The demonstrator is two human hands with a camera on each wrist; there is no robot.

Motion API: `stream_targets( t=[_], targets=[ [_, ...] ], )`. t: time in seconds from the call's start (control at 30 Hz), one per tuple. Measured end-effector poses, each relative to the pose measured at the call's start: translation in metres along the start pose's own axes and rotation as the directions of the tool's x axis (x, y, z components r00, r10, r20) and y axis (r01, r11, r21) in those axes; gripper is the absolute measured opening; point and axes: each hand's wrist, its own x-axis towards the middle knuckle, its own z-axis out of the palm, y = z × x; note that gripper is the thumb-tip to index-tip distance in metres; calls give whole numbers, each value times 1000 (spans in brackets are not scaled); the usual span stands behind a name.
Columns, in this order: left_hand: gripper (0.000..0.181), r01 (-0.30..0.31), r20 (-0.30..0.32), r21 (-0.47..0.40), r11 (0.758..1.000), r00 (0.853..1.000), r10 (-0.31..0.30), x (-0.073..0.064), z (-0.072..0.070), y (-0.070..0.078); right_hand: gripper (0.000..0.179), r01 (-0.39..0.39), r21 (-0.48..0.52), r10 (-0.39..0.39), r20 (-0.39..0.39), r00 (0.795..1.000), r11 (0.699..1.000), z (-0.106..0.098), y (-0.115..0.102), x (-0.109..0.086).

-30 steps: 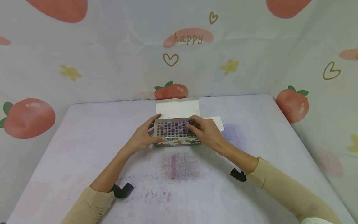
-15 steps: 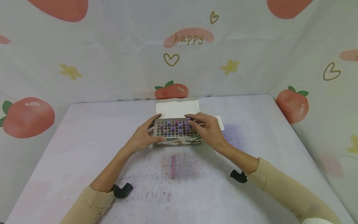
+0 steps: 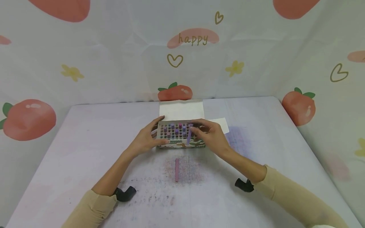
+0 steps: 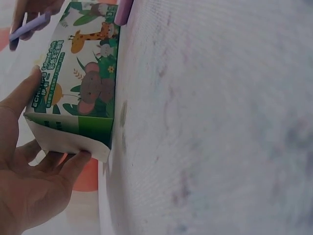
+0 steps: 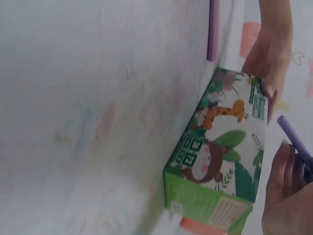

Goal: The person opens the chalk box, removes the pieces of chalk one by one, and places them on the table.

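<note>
A printed chalk box [image 3: 196, 144] stands at the table's middle with its lid folded back. Several purple and pink chalk ends [image 3: 180, 125] poke out of its holed top. My left hand [image 3: 144, 138] holds the box at its left end, thumb on the front edge and fingers against the side flap [image 4: 73, 142]. In my right hand [image 3: 212, 134] a purple chalk stick [image 3: 189, 137] is pinched between thumb and fingers, clear of the holes and tilted over the box front. The right wrist view shows the chalk stick [image 5: 293, 134] above the box.
A pink chalk stick [image 3: 176, 170] lies on the table in front of the box. The white lid [image 3: 181, 110] leans behind it, and a side flap [image 3: 220, 124] sticks out right. Chalk smudges mark the tablecloth [image 3: 148, 201]. A printed cloth wall [image 3: 128, 79] stands behind.
My right hand has drawn the purple chalk stick up out of its hole and tipped its lower end toward the front. My left hand stays on the box.
</note>
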Motion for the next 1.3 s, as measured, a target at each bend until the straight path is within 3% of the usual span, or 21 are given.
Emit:
stream_targets(
  t=[0.2, 0.37, 0.93, 1.3],
  targets=[
    [97, 9, 0, -2, 1000, 1000, -9, 0, -1, 0, 25, -66, 114, 60, 56, 997, 991, 8, 3, -9],
    [97, 8, -5, -6, 1000, 1000, -8, 0, 0, 1, 28, -133, 135, 121, 91, 988, 982, 13, 4, -15],
    [97, -4, -1, -14, 1000, 1000, 4, 0, 0, 0, 29, -279, 105, 255, 203, 945, 954, 24, 7, -32],
    [99, -15, 0, -19, 1000, 1000, 15, -1, 1, 0, 23, -385, 37, 366, 234, 901, 922, 38, 22, -40]
  ],
)
